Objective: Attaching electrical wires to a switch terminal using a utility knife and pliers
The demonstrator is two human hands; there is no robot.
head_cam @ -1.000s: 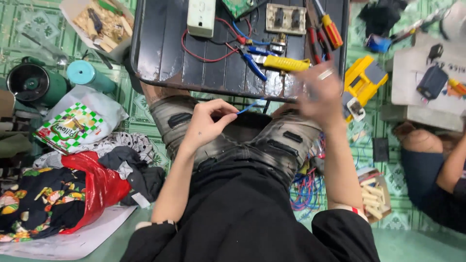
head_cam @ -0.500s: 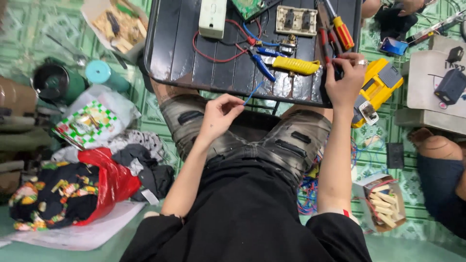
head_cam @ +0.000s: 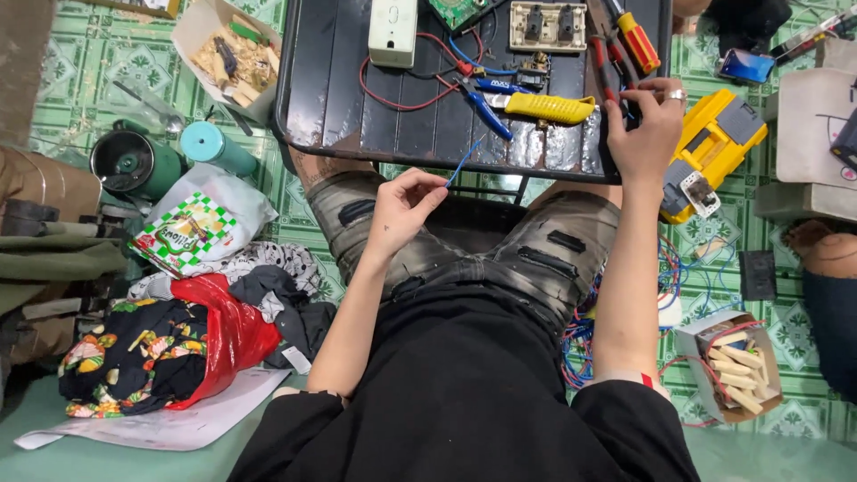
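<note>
My left hand (head_cam: 403, 207) pinches a short blue wire (head_cam: 464, 162) above my lap, just in front of the black tray (head_cam: 357, 107). My right hand (head_cam: 644, 132) rests on the tray's right edge, its fingers closed around a small dark object that I cannot make out. On the tray lie a yellow-handled knife (head_cam: 546, 108), blue-handled pliers (head_cam: 486, 100), a red and yellow screwdriver (head_cam: 632, 37), a white socket box (head_cam: 393, 31) with red wire, and a beige switch plate (head_cam: 547, 25).
A yellow power tool (head_cam: 714, 147) lies right of the tray. A cardboard box of parts (head_cam: 734, 364) sits at the lower right, another box (head_cam: 228, 54) at the upper left. Green flasks (head_cam: 152, 159), clothes and a red bag (head_cam: 223, 335) crowd the left. Another person's knee (head_cam: 830, 254) shows at right.
The view has shifted closer to the tray. My right hand has settled on the tray's right edge, and my left hand has lifted the blue wire slightly toward the tray.
</note>
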